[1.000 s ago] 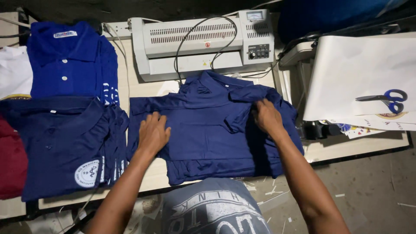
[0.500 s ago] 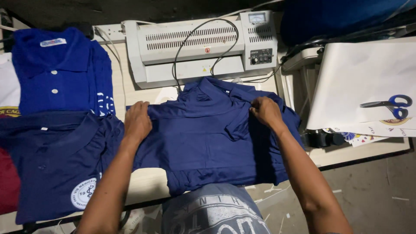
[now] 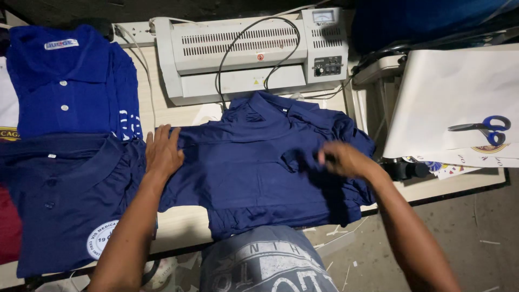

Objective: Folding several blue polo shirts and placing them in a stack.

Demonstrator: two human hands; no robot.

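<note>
Risk, sleeve fold: the right hand [image 3: 341, 158] is blurred over the right half of the navy polo shirt [image 3: 254, 162]; a loose pinch there could likely let the cloth slip and leave the fold crooked
Risk, shirt sliding: the near hem hangs past the near edge of the table [image 3: 184, 227], so a hard tug might drag the whole shirt off toward the person
Risk, neighbours: the left sleeve touches the dark polo with a round badge [image 3: 59, 200] at the left; a sweep of the arm could rumple it or the folded blue polo [image 3: 65, 81] at the far left
Risk, cable: the black cord [image 3: 243, 48] of the grey laminator [image 3: 248, 51] ends just beyond the collar and may snag
Left hand [image 3: 162, 150]: open, flat, palm pressing the shirt's left sleeve
Right hand: fingers bent on the cloth; grip cannot be told for blur
Shirt position: centre of the table, collar far, between both hands
Apart: scissors [image 3: 484, 127] on white sheet [image 3: 448, 97], far right
</note>
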